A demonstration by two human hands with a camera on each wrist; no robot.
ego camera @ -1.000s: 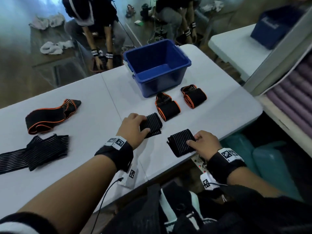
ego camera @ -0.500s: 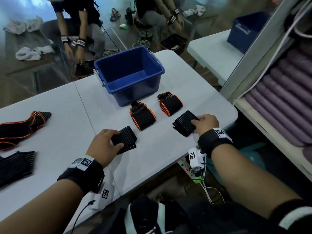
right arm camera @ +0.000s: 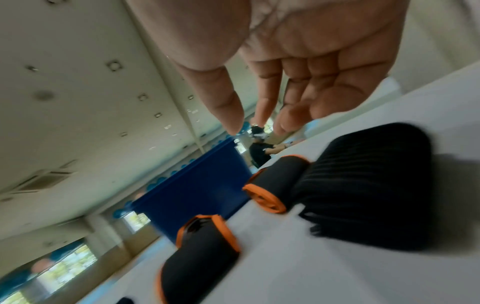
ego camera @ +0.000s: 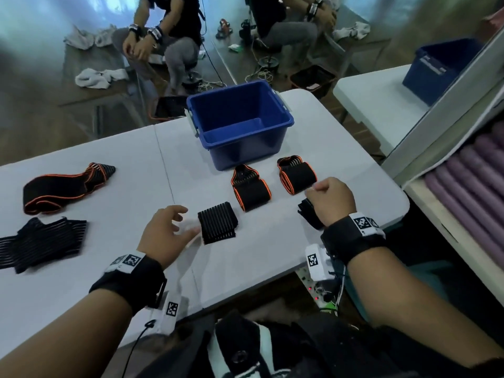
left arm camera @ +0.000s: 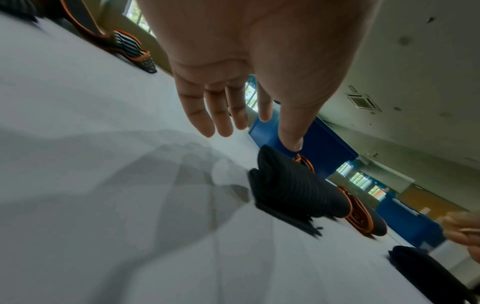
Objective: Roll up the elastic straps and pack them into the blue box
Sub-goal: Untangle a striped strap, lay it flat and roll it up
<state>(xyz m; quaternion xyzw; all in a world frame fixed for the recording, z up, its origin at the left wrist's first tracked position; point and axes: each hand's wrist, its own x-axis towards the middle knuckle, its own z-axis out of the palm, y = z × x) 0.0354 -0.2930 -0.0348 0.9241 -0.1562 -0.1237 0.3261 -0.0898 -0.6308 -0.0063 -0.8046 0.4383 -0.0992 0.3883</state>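
We see the table (ego camera: 272,263) under both hands. The blue box (ego camera: 240,124) stands well beyond our fingertips. Two orange-edged rolls (ego camera: 251,190) lie between fingers and box. The left roll (ego camera: 217,226), black and ribbed, sits just past the left hand (ego camera: 166,236), whose fingers (left arm camera: 218,111) are spread and hold nothing, the thumb tip close above it. The right roll (right arm camera: 363,193) lies under the right hand (ego camera: 331,201), fingers (right arm camera: 265,98) loosely bent above it, gripping nothing. Two unrolled straps (ego camera: 43,244) lie far left of the fingers.

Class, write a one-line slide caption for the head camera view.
Two open hands, left and right, hover over rolled black straps beside two orange-edged rolls before an empty blue box.
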